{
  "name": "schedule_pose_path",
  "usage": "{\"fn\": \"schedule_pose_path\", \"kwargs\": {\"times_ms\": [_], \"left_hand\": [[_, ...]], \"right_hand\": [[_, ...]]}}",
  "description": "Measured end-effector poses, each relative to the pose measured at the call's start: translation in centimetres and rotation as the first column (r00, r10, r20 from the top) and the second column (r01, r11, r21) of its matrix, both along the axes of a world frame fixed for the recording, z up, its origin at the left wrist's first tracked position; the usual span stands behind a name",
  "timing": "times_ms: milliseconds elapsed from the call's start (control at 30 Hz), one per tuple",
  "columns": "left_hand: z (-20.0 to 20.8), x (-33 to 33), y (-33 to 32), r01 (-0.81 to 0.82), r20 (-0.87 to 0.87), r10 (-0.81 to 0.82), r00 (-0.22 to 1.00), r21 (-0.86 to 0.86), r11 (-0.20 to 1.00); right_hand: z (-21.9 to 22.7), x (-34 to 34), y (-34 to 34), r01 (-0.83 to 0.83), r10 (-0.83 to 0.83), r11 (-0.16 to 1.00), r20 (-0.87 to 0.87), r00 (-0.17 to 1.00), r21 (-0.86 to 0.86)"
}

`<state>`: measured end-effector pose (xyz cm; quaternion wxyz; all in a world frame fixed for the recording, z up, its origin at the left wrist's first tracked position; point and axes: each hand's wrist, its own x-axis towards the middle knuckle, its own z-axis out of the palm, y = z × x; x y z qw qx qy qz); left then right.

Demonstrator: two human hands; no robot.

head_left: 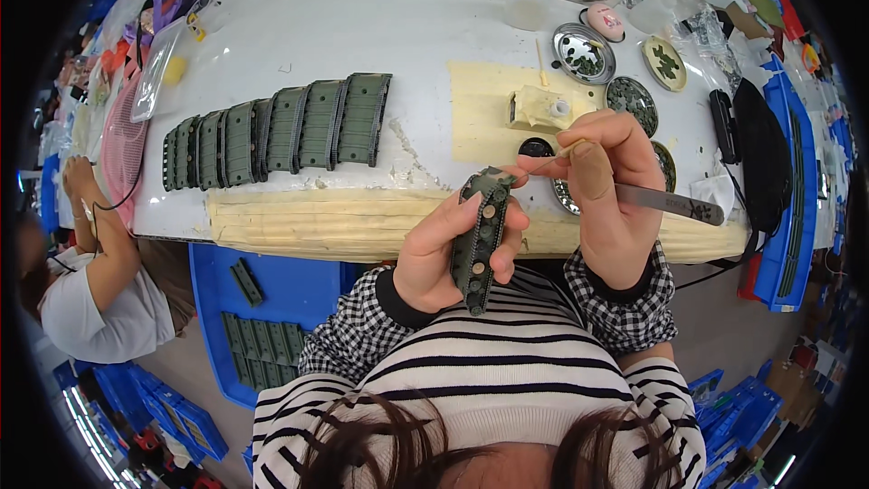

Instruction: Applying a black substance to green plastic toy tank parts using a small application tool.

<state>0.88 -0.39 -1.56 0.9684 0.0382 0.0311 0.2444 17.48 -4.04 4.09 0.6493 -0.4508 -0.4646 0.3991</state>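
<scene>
My left hand is closed around a dark green model tank hull, held tilted with its row of round wheels and brownish discs facing up. My right hand pinches a thin stick, whose point reaches the hull's upper end. Metal tweezers are tucked in the same hand, their broad end jutting out to the right. Whether anything sits on the stick's tip is too small to tell. Several similar green hulls stand side by side in a row on the white table to the left.
Round dishes of small green parts stand beyond my right hand, near a tape-covered block and a small black pot. A blue bin with more green pieces is below the table edge. Another person sits at left.
</scene>
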Motion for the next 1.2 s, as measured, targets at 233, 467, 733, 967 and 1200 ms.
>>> {"fn": "schedule_pose_path", "kwargs": {"times_ms": [233, 467, 733, 967, 1200], "left_hand": [[-0.2, 0.0, 0.0, 0.0, -0.004, 0.0, 1.0, 0.008, 1.0], [2.1, -0.1, 0.6, -0.048, -0.164, 0.08, 0.983, 0.192, 0.98], [2.6, -1.2, 1.3, 0.144, -0.473, 0.363, 0.803, 0.745, 0.652], [2.8, -1.4, 1.7, 0.325, -0.392, 0.605, 0.693, 0.919, 0.223], [2.6, -1.2, 1.3, 0.324, -0.363, 0.636, 0.681, 0.928, 0.183]], "right_hand": [[0.1, -0.1, 0.0, 0.037, -0.039, 0.999, -0.038, 0.999, -0.033], [-1.1, 2.9, 1.0, 0.37, -0.377, 0.924, 0.417, 0.827, 0.102], [-2.1, 3.6, 2.2, 0.394, -0.545, 0.832, 0.707, 0.45, 0.391], [0.3, 0.9, -0.4, 0.081, -0.125, 0.986, 0.324, 0.938, 0.146], [-0.1, 0.4, -0.3, -0.022, 0.022, 1.0, 0.272, 0.962, -0.005]]}}
